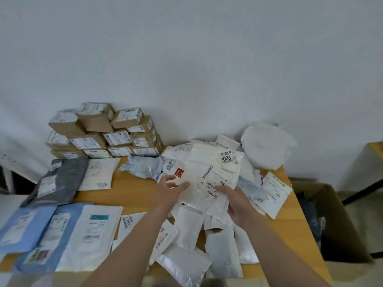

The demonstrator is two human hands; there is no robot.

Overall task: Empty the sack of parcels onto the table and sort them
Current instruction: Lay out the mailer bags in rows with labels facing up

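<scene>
On my feed the wooden desk (134, 191) runs from the wall toward me. I see a stack of cardboard boxes (103, 133) at its far left corner, against the wall. Just in front of them a grey mailer (60, 181) and a white mailer (99, 175) lie side by side. Nearer me on the left, blue mailers (22, 228) and a white packet with a teal label (93, 235) overlap in a row. A crumpled pale blue bag (143, 166) sits mid-desk, touching a loose heap of white mailers (217, 245) that covers the right half. A crumpled white sack (267, 146) sits at the far right corner, and a labelled flat packet (273, 189) lies at the right edge.
</scene>
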